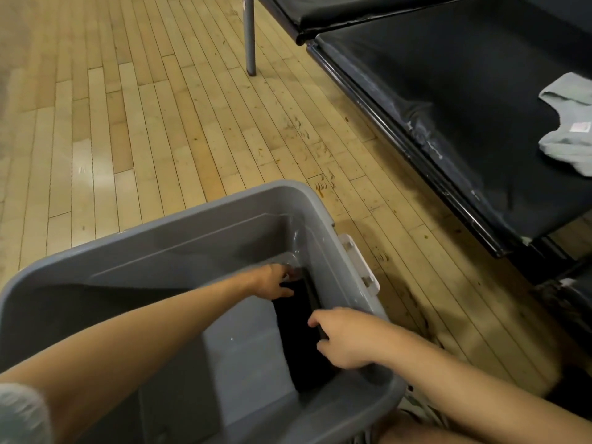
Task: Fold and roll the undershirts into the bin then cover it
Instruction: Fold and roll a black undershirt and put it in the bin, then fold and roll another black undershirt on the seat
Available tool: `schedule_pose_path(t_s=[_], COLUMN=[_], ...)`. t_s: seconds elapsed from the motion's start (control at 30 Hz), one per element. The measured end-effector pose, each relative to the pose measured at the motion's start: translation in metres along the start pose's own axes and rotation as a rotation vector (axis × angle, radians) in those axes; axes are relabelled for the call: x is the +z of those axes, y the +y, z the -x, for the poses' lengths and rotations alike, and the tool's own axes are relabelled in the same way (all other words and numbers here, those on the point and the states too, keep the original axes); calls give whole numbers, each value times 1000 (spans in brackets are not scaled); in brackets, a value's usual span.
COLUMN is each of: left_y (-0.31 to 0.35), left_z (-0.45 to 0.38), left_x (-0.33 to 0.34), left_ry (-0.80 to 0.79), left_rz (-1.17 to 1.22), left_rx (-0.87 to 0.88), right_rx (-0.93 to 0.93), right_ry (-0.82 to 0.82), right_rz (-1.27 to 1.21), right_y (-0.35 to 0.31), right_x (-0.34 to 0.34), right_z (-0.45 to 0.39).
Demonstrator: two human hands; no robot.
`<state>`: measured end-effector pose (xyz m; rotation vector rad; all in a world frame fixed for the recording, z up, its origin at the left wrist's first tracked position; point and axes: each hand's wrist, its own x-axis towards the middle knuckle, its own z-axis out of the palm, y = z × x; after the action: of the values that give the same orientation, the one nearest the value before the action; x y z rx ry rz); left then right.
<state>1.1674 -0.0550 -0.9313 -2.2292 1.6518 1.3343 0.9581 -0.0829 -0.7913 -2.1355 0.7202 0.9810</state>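
Observation:
A grey plastic bin (166,225) stands on the wood floor in front of me, without a lid on it. A rolled black undershirt (296,334) lies along the bin's right inner wall. My left hand (272,282) reaches deep into the bin and grips the roll's far end. My right hand (344,338) comes over the right rim and holds the roll's near part, fingers curled on it. A light grey undershirt (567,126) lies spread on the black table at the right edge.
A black padded table (448,75) runs along the right, with a second one behind it and a grey metal leg (250,36). A white latch (360,264) hangs on the bin's right side. Wood floor stretches to the left and beyond the bin.

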Motion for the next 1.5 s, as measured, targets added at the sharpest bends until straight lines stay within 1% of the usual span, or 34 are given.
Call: schedule_pose_path(t_s=[0.03, 0.13, 0.27, 0.37, 0.5, 0.57, 0.63, 0.7, 0.77, 0.87, 1.0, 1.07, 1.13, 1.23, 1.37, 1.43, 1.5], left_y=[-2, -6, -7, -1, 22, 35, 44, 58, 78, 114, 176, 215, 259, 328, 423, 470, 519], left_z=[-4, -10, -2, 18, 64, 86, 100, 112, 126, 143, 149, 144, 138, 126, 108, 101, 97], left_x=[10, 23, 16, 2, -25, -41, -57, -74, -92, -120, -151, -159, -163, -159, -139, -126, -115], left_ry=[2, 44, 102, 145, 121, 123, 161, 246, 316, 381, 394, 435, 458, 448, 421, 396, 391], left_rz=[-19, 33, 26, 7, -70, -94, -144, -219, -303, -381, -418, -459, -474, -493, -547, -558, -585], left_rx=[-3, 4, 54, 97, 264, 309, 353, 439, 522, 604, 718, 809, 876, 985, 1190, 1242, 1289], right_rx=[-22, -101, -181, -310, -485, -544, -573, -565, -535, -456, -288, -190, -88, 65, 336, 456, 597], right_ry=[31, 136, 268, 346, 458, 541, 614, 659, 680, 707, 790, 843, 877, 948, 1084, 1185, 1210], right_rz=[4, -13, -55, 3, 238, 372, 497, 583, 641, 701, 728, 703, 662, 601, 420, 321, 238], right_y=[-3, -9, -4, -5, -16, -18, -15, -7, 5, 29, 72, 96, 121, 161, 217, 242, 264], right_x=[-3, -9, -15, -18, -32, -43, -53, -61, -68, -76, -73, -66, -55, -34, 0, 17, 29], right_z=[0, 2, 9, 24, 60, 78, 96, 115, 138, 177, 233, 262, 289, 327, 368, 389, 411])
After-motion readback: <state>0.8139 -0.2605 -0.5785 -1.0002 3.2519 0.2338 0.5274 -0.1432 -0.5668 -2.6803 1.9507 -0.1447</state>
